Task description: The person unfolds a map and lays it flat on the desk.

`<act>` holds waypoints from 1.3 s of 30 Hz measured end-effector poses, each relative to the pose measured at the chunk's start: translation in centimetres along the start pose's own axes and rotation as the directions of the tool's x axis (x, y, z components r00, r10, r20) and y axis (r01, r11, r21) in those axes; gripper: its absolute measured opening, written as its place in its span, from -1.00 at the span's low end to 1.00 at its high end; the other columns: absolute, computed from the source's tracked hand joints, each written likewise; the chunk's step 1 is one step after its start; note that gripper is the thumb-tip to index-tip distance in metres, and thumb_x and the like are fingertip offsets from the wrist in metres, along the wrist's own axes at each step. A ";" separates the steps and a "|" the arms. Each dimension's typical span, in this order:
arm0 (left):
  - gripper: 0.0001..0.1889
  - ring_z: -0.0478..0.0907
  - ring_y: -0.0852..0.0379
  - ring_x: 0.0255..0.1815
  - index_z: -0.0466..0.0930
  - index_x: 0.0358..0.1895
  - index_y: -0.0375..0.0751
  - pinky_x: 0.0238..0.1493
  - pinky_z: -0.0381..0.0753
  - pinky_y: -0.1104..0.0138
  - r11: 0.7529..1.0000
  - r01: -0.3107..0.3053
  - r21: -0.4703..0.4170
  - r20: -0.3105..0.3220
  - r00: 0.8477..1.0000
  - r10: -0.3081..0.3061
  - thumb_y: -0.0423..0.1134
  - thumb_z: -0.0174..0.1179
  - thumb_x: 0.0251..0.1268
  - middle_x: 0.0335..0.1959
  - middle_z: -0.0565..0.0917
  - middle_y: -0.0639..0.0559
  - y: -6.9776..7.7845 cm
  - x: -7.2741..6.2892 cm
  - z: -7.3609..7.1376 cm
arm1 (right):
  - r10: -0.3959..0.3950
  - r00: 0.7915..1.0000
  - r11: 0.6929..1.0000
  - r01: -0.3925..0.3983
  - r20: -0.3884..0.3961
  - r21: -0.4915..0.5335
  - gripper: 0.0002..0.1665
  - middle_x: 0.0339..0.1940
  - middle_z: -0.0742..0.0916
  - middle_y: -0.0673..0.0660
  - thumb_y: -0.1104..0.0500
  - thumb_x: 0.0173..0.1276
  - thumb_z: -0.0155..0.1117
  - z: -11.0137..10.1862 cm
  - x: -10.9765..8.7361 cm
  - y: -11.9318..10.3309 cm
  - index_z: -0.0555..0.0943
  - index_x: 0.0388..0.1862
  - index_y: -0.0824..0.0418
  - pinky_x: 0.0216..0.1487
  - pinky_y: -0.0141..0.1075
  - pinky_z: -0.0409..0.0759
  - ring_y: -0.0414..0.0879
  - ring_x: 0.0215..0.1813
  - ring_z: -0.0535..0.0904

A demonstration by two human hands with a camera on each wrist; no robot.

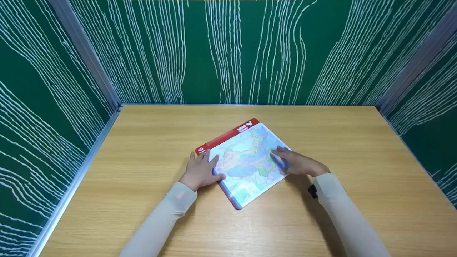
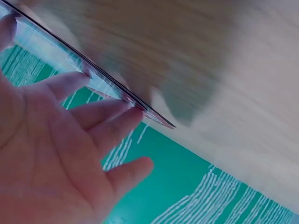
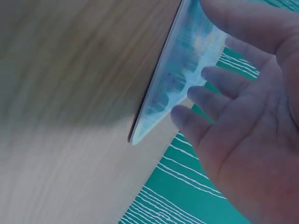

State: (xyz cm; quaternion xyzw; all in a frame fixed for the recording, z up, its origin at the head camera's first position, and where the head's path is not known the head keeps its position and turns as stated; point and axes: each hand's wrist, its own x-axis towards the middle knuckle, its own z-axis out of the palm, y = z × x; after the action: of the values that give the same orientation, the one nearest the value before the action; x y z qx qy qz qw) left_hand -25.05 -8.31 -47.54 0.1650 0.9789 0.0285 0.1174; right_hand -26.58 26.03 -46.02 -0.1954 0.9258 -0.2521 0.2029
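A thin, flat map board point(image 1: 246, 164) lies turned at an angle on the table. It has a pale, colourful map, a red header strip point(image 1: 228, 136) with white print, and rounded corners. My left hand point(image 1: 201, 169) is spread over the board's left edge, its fingertips on the surface near the red strip. In the left wrist view, the fingertips point(image 2: 135, 114) meet the board's edge. My right hand point(image 1: 300, 162) is over the board's right side, fingers extended and slightly bent. In the right wrist view, its fingers point(image 3: 187, 119) are spread beside the glossy map surface, gripping nothing.
The wooden table point(image 1: 142, 135) reaches to dark green walls point(image 1: 196, 53) with wavy white lines at the back and both sides. Grey metal posts point(image 1: 87, 53) stand at the back corners. A small black item point(image 1: 312, 191) sits at the right wrist, below a pale sleeve.
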 end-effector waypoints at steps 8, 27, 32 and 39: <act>-0.18 -0.08 -0.07 0.58 0.02 0.52 0.18 0.53 -0.21 -0.09 0.995 -0.099 -0.029 -0.075 0.993 0.096 0.30 0.07 0.23 0.58 0.00 0.06 -2.4 0.8 -1.8 | 0.017 0.991 0.998 -0.010 -0.135 0.058 -0.13 0.58 0.03 0.30 0.01 0.45 0.12 1.3 -1.3 -1.7 -0.03 0.56 0.21 0.48 0.20 -0.06 0.28 0.57 -0.16; -0.20 -0.17 0.03 0.60 -0.17 0.54 0.25 0.55 -0.22 -0.04 0.991 -0.130 -0.011 -0.043 0.991 0.129 0.29 -0.05 0.32 0.58 -0.07 0.17 -3.7 3.8 -2.0 | -0.066 0.965 0.998 0.061 -0.255 -0.026 -0.15 0.56 0.09 0.33 -0.13 0.48 0.01 8.1 -2.8 -7.4 0.02 0.54 0.27 0.45 0.29 -0.08 0.32 0.55 -0.07; -0.20 -0.16 0.00 0.60 -0.16 0.54 0.21 0.55 -0.20 -0.04 0.989 -0.148 -0.008 -0.035 0.988 0.148 0.29 -0.06 0.33 0.58 -0.06 0.15 -3.3 4.4 -1.9 | -0.057 0.977 0.995 0.038 -0.206 -0.096 -0.11 0.57 0.05 0.32 -0.20 0.47 -0.02 8.8 -3.0 -8.5 0.00 0.54 0.27 0.45 0.29 -0.07 0.30 0.56 -0.10; -0.21 -0.17 0.00 0.60 -0.14 0.54 0.21 0.54 -0.19 -0.05 0.987 -0.158 -0.007 0.007 0.987 0.158 0.31 -0.09 0.33 0.59 -0.09 0.15 -2.7 5.3 -1.9 | -0.018 0.989 0.994 0.001 -0.147 -0.110 -0.09 0.57 0.04 0.30 -0.26 0.44 -0.04 9.2 -2.8 -9.7 0.02 0.54 0.24 0.45 0.28 -0.06 0.28 0.57 -0.12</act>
State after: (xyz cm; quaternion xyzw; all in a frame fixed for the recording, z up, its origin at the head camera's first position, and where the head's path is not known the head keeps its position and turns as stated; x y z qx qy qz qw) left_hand -31.21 -9.17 -47.12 0.2419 0.9621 0.0403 0.1190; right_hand -17.32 16.01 -47.20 -0.1915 0.9498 -0.2156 0.1214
